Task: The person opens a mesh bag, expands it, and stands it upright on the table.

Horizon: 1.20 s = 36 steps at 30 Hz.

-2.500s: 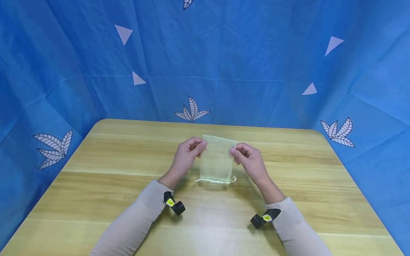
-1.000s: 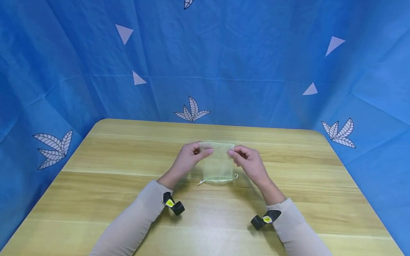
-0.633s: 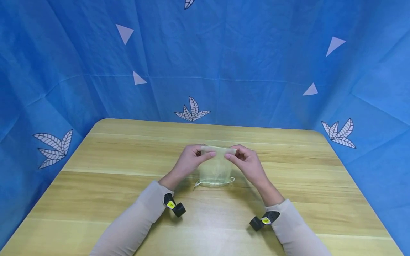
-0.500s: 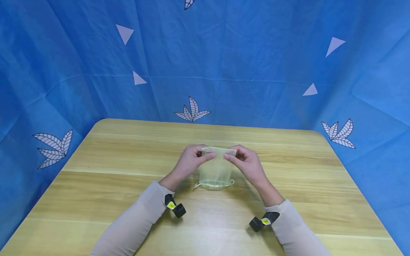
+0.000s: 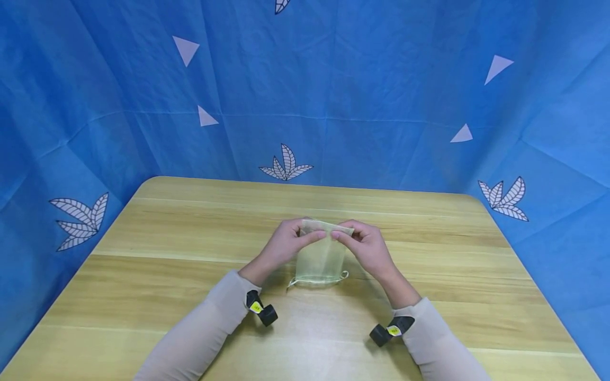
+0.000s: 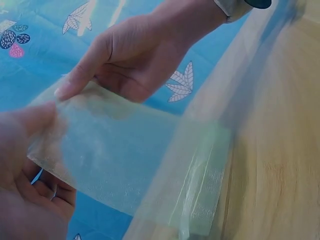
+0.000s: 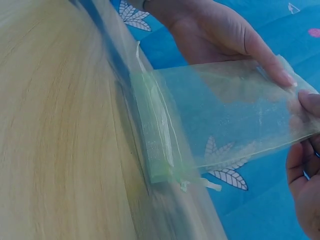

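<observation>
A sheer pale green organza drawstring bag (image 5: 320, 259) hangs between both hands, its drawstring end low and toward me, with small cord loops at either side. My left hand (image 5: 285, 241) pinches the far edge at the left, thumb in front and fingers behind the mesh. On the right, my right hand (image 5: 367, 244) pinches the same edge, and the two thumb tips almost meet near its middle. Through the thin fabric the fingers behind show in the left wrist view, where the bag (image 6: 125, 150) looks flat. White cord (image 7: 165, 125) runs across the drawstring end in the right wrist view.
Beneath the hands spreads a light wooden table (image 5: 167, 222) with rounded far corners. A blue curtain (image 5: 371, 137) printed with white leaves and triangles surrounds its back and sides. Each sleeve carries a black wrist camera (image 5: 268, 315).
Both thumbs have moved inward along the bag's far edge until nearly together. The bag has come lower and closer to me, and its far edge now slants down toward the right.
</observation>
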Each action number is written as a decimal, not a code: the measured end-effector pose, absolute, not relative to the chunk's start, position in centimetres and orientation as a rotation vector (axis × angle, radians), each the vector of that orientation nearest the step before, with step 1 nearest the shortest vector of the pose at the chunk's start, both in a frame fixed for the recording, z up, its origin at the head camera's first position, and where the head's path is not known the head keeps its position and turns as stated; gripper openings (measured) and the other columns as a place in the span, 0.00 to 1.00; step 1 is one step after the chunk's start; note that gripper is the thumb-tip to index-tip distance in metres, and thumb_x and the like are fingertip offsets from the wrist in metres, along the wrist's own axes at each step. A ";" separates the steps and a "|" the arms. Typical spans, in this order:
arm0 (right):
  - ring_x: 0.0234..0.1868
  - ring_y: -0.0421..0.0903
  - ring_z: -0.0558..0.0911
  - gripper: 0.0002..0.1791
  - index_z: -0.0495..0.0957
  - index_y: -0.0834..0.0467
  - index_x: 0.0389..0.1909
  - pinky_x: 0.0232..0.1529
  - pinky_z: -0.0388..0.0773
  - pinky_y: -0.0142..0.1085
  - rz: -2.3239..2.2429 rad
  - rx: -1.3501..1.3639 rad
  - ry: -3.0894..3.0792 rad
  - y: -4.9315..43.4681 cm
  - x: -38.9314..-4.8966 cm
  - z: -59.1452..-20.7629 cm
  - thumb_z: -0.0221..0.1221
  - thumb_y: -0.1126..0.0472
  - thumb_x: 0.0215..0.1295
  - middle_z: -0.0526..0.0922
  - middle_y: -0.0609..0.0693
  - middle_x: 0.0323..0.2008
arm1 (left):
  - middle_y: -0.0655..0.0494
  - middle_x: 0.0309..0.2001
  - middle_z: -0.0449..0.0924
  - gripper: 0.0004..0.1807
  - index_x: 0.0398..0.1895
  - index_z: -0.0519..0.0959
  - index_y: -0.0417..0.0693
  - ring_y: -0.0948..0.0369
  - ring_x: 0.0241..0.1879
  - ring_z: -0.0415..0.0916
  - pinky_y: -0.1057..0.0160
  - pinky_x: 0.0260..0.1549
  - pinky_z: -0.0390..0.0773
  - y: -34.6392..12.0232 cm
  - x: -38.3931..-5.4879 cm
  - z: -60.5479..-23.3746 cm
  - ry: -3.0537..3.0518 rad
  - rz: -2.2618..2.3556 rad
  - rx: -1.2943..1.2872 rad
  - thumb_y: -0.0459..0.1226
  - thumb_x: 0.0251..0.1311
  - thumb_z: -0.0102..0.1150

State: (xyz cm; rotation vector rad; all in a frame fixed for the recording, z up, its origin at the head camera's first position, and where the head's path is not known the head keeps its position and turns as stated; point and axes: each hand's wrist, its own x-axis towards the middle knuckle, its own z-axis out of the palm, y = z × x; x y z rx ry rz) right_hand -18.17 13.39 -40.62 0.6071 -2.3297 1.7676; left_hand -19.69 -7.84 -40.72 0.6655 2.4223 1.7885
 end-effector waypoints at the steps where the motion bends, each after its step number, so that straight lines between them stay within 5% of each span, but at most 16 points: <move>1: 0.18 0.39 0.64 0.05 0.85 0.59 0.37 0.21 0.62 0.31 1.753 0.609 -2.337 13.4 -18.2 -40.6 0.65 0.61 0.64 0.76 0.49 0.23 | 0.58 0.23 0.72 0.14 0.45 0.86 0.51 0.62 0.23 0.61 0.67 0.23 0.64 -7.9 -19.7 -40.7 2.422 1.770 0.674 0.48 0.63 0.63; 7: 0.21 0.40 0.68 0.06 0.85 0.58 0.38 0.23 0.65 0.31 1.686 0.589 -2.385 13.6 -18.0 -40.3 0.64 0.61 0.65 0.80 0.52 0.27 | 0.58 0.24 0.72 0.17 0.49 0.84 0.54 0.62 0.22 0.62 0.66 0.23 0.66 -8.2 -19.7 -40.6 2.442 1.690 0.702 0.52 0.66 0.58; 19: 0.35 0.39 0.76 0.05 0.83 0.64 0.39 0.33 0.72 0.32 1.682 0.575 -2.418 12.7 -16.4 -37.9 0.63 0.68 0.64 0.84 0.52 0.36 | 0.58 0.25 0.73 0.11 0.38 0.84 0.50 0.62 0.23 0.64 0.66 0.22 0.65 -8.2 -19.9 -40.7 2.445 1.755 0.766 0.47 0.65 0.62; 28: 0.29 0.40 0.73 0.03 0.83 0.63 0.36 0.31 0.72 0.38 1.582 0.638 -2.415 12.3 -15.7 -36.9 0.63 0.67 0.65 0.84 0.53 0.31 | 0.58 0.22 0.71 0.11 0.42 0.85 0.50 0.62 0.20 0.60 0.67 0.19 0.61 -7.9 -19.7 -40.6 2.461 1.703 0.735 0.46 0.64 0.63; 36: 0.35 0.40 0.80 0.03 0.84 0.64 0.36 0.37 0.76 0.42 1.508 0.701 -2.403 12.5 -16.0 -37.0 0.62 0.70 0.64 0.86 0.55 0.34 | 0.59 0.23 0.74 0.11 0.44 0.86 0.50 0.63 0.19 0.60 0.69 0.18 0.61 -8.1 -19.8 -40.4 2.479 1.661 0.778 0.44 0.65 0.62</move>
